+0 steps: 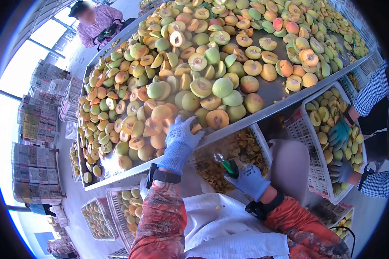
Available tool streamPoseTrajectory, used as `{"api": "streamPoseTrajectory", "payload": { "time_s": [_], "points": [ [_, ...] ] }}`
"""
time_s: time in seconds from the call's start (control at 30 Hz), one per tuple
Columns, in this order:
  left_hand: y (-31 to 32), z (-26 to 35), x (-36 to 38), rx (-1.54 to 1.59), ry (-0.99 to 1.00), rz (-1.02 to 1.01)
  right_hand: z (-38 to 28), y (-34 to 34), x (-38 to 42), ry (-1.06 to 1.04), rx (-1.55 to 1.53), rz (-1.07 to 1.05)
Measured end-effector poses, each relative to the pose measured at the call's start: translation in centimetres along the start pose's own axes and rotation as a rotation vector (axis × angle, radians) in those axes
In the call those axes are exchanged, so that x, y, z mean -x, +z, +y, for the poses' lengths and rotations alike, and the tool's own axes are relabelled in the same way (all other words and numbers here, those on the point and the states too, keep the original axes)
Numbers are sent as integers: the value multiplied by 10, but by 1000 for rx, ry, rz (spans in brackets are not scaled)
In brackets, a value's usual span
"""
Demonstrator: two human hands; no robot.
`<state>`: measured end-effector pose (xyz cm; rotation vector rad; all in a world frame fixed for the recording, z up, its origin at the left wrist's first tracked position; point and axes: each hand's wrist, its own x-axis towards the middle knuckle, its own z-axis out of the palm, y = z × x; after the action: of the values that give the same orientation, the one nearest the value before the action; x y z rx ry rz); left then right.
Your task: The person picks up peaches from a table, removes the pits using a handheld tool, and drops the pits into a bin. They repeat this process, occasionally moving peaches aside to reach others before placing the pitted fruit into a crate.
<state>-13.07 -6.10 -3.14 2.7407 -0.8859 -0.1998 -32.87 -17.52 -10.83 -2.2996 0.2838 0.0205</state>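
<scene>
My left hand point(180, 141), in a blue knit glove, is at the near edge of a metal table point(272, 101) heaped with halved and whole peaches. Its fingers curl among the fruit, around an orange-fleshed peach half point(196, 128) that is mostly hidden. A cut peach point(217, 119) showing its brown centre lies just right of it. My right hand point(249, 180), gloved alike, is closed round a green-handled tool point(227, 165) with a short shiny metal tip. That tool is above a crate point(263, 144) of brown scraps below the table's edge.
At the right, a co-worker's green-gloved hand point(339, 134) and grey-gloved hand point(340, 171) reach into a white crate point(304, 142) of peach halves. Another person point(100, 23) stands at the far left. Fruit crates point(100, 218) stand lower left; stacked crates point(36, 172) line the wall.
</scene>
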Motion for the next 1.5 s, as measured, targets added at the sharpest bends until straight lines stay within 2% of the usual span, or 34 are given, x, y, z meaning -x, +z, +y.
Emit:
{"api": "streamPoseTrajectory", "payload": {
  "time_s": [0.03, 0.1, 0.13, 0.17, 0.23, 0.3, 0.37, 0.43, 0.5, 0.53, 0.57, 0.6, 0.63, 0.67, 0.7, 0.77, 0.8, 0.83, 0.9, 0.93, 0.97, 1.0, 1.03, 1.07, 1.1, 1.13, 1.17, 1.23, 1.3, 1.37, 1.4, 1.5],
  "points": [
    [0, -3, 1, 37, 38, -72, -1, 0, 0, 4, -1, -4],
    [-2, -18, 5, 179, 95, -21, -2, -1, 0, -8, -19, 39],
    [4, -28, 5, 305, 51, 82, -2, -2, 0, -6, -21, 38],
    [8, -37, 3, 570, -103, 142, -3, -3, 0, -4, -27, 9],
    [-8, -46, 1, 1093, -397, -13, -5, -3, 0, -4, -37, -15],
    [2, -43, 0, 980, -432, -63, -8, -4, 1, -15, -83, 40],
    [9, -41, 2, 182, 23, -32, -13, -7, 1, -25, -122, 43],
    [-6, -27, 2, 203, -41, -94, -16, -10, -2, -34, -156, 53],
    [-19, -17, 10, 227, -99, -157, -16, -13, -5, -148, -338, 190],
    [-23, -17, 22, 444, 74, -58, -24, -23, -7, -142, -332, 200],
    [-26, -16, 36, 661, 241, 39, -38, -37, -6, 147, -836, 37],
    [-27, -10, 53, 793, 313, 7, -51, -49, -6, 447, -1327, -145],
    [-29, -2, 68, 924, 384, -21, -61, -57, -6, 451, -1320, -146],
    [-36, 7, 81, 882, 482, -85, -69, -64, -7, 502, -1446, -214],
    [-39, 16, 95, 834, 442, -84, -77, -65, -4, 556, -1568, -285],
    [-22, 22, 112, 1441, 345, 76, -91, -55, 2, 528, -1619, -295],
    [-26, 30, 123, 1775, 166, 157, -101, -49, 4, 462, -1687, -244],
    [-31, 34, 127, 1827, 96, 240, -111, -43, 7, 393, -1756, -193],
    [-20, 35, 149, 1861, -16, 176, -132, -34, 12, 345, -1716, -175],
    [-13, 41, 153, 1650, -11, 387, -142, -25, 14, 361, -1682, -129],
    [-18, 32, 163, 1754, -156, 319, -150, -19, 16, 375, -1649, -85],
    [-21, 19, 165, 1951, -193, 294, -154, -24, 23, 292, -1535, -255],
    [-21, 6, 165, 2149, -228, 265, -153, -23, 28, 289, -1525, -279],
    [-24, -3, 164, 2147, -291, 352, -151, -22, 31, 321, -1381, -290],
    [-33, -14, 172, 2087, -316, 287, -149, -18, 33, 346, -1235, -296],
    [-37, -20, 179, 2053, -350, 326, -145, -8, 35, 148, -1095, -196],
    [-39, -24, 186, 2017, -391, 355, -142, -5, 35, 149, -1085, -212],
    [-36, -30, 198, 1945, -393, 340, -141, -4, 35, -497, -14, 191],
    [-36, -30, 206, 1871, -388, 316, -143, -1, 37, -534, 64, 182],
    [-45, -20, 211, 1497, -202, 379, -153, -7, 41, -535, 264, 40],
    [-51, -18, 213, 1626, -270, 312, -152, -4, 40, -539, 270, 35],
    [-59, -14, 220, 1654, -267, 301, -150, 3, 40, -616, 367, 131]
  ]
}}
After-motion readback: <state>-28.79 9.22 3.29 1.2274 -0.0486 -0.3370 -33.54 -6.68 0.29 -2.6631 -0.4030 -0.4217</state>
